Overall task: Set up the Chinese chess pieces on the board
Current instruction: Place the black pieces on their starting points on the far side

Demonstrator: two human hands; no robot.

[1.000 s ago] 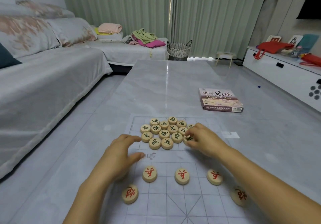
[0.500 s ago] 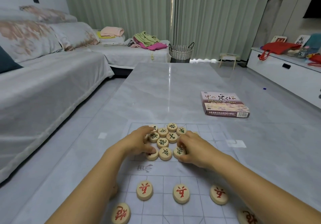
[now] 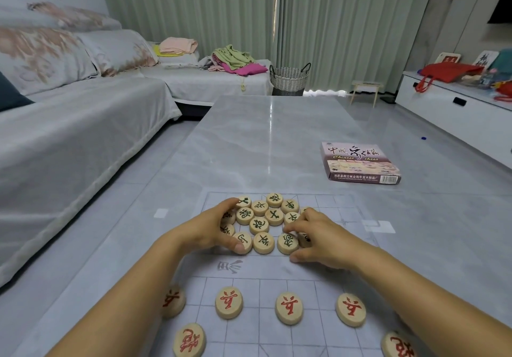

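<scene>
Green pieces [image 3: 266, 218] sat bunched on the board's [image 3: 249, 266] far half, left hand [image 3: 205, 232] grip spread against them, right hand [image 3: 318, 240] grip curled over one, pinch unclear; a careless shove could have scattered them across the tabletop [image 3: 263, 140].

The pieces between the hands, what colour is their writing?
Dark green on those pieces, seen in the head view.
</scene>
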